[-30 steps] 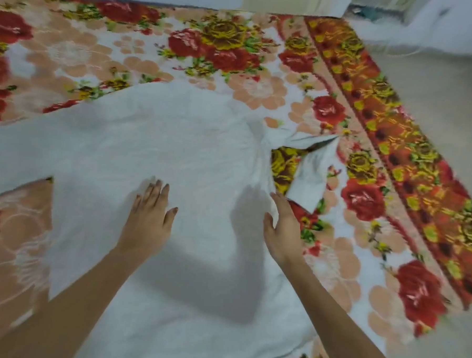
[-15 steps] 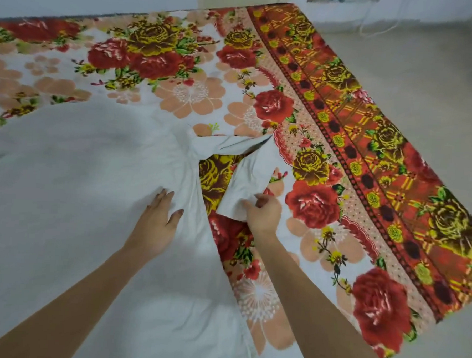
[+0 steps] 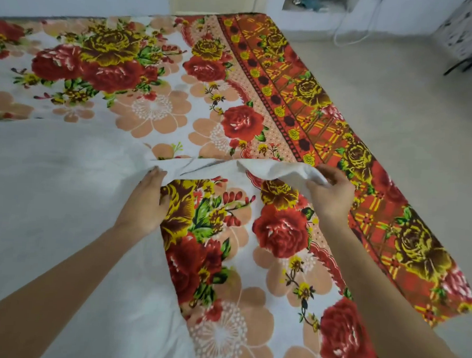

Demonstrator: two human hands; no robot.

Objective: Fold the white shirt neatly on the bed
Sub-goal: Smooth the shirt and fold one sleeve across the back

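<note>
Pinching the white shirt's (image 3: 50, 196) sleeve (image 3: 271, 168), right hand (image 3: 331, 194) lifts it; left hand (image 3: 146, 204) presses flat.

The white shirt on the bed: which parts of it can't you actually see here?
- Head view: the white shirt runs off the left and bottom edges, so its other sleeve, collar and hem are cut off.
- The sleeve end is bunched inside the right hand; the cuff is hidden.
- The left hand and forearm cover the shirt's side edge.
- Motion blur hides seams or buttons.
</note>
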